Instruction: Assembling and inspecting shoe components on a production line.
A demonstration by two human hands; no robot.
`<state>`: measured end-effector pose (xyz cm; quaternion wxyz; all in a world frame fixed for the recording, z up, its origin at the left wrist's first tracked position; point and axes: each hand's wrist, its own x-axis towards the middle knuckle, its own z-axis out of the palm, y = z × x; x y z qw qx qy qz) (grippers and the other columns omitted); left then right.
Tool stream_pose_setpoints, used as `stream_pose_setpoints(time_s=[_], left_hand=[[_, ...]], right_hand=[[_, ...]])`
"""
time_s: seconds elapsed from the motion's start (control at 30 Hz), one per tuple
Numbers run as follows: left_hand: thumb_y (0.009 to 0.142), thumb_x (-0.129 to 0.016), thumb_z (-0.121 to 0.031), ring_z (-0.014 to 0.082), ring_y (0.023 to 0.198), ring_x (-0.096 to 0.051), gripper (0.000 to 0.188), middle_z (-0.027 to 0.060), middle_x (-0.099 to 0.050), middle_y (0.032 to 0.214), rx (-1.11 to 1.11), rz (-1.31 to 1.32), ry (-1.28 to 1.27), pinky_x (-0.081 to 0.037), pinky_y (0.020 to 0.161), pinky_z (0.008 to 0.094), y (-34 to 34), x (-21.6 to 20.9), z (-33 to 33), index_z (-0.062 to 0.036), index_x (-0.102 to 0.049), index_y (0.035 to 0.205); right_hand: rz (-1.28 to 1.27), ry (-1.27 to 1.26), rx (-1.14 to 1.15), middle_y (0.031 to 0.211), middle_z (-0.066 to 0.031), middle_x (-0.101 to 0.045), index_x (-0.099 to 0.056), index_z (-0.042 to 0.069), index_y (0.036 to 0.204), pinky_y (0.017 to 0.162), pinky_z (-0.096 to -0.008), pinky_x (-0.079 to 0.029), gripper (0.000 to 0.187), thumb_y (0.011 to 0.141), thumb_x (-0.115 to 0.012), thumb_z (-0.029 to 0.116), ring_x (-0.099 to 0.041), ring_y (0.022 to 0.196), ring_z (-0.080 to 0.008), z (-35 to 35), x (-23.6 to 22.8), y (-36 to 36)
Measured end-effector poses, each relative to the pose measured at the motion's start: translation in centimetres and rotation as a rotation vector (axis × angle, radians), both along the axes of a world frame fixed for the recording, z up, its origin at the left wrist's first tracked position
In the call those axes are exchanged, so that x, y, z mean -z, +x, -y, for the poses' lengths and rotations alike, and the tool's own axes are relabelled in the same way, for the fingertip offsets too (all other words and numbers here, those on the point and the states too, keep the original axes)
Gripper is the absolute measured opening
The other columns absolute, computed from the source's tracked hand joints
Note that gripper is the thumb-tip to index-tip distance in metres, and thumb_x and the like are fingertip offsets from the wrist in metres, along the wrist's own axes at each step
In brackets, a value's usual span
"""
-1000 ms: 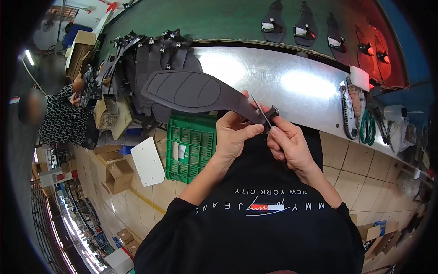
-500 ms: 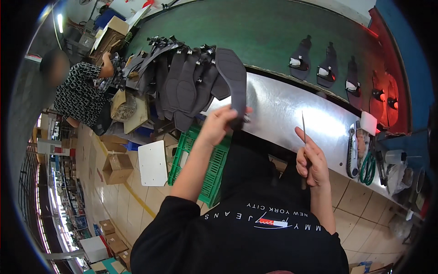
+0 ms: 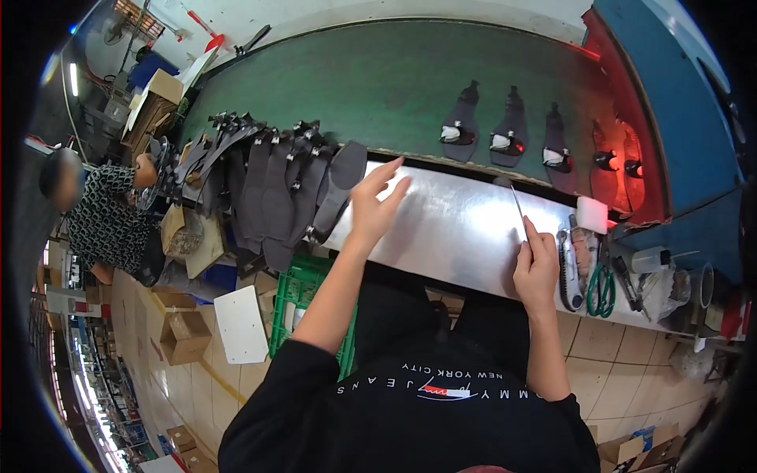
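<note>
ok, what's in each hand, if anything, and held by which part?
Right hand: thin metal tool, held by its near part, hidden in the grip. Left hand: open, nothing held.

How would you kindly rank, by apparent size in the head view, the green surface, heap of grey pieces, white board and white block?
1. Green surface
2. Heap of grey pieces
3. White board
4. White block

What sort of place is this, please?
Probably a factory workshop, perhaps for footwear: a pile of dark, sole-shaped pieces, a green belt-like surface leading to a red-lit machine, and green-handled scissors on the metal ledge.
</note>
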<state>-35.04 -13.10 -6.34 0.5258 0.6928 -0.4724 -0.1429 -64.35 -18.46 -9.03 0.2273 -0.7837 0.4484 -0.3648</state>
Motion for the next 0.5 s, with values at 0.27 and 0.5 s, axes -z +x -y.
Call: stream_pose_setpoints(time_s=[0.27, 0.5], left_hand=[[0.076, -0.072, -0.044, 0.038, 0.104, -0.055, 0.074, 0.0218, -0.057, 0.11, -0.328, 0.53, 0.337, -0.046, 0.084, 0.0446, -3.5, 5.3, 17.0, -0.0026, -0.047, 0.132], [0.066, -0.08, -0.012, 0.0285, 0.091, -0.057, 0.053, 0.0115, -0.056, 0.102, -0.316, 0.061, -0.156, -0.047, 0.08, 0.0393, -2.8, 2.4, 16.6, -0.0066, -0.053, 0.112]], right_hand=[[-0.367, -0.156, 0.052, 0.086, -0.0097, -0.056, -0.067, 0.008, 0.111, 0.073, -0.0404, -0.044, 0.031, 0.081, -0.06, 0.005, -0.053, 0.083, -0.029, 1.7, 0.0, -1.8], [-0.322, -0.104, 0.005, 0.09, -0.0121, -0.057, -0.063, 0.006, 0.111, 0.078, -0.0379, -0.044, 0.036, 0.075, -0.066, 0.003, -0.054, 0.089, -0.0294, 1.4, -1.2, -1.3]])
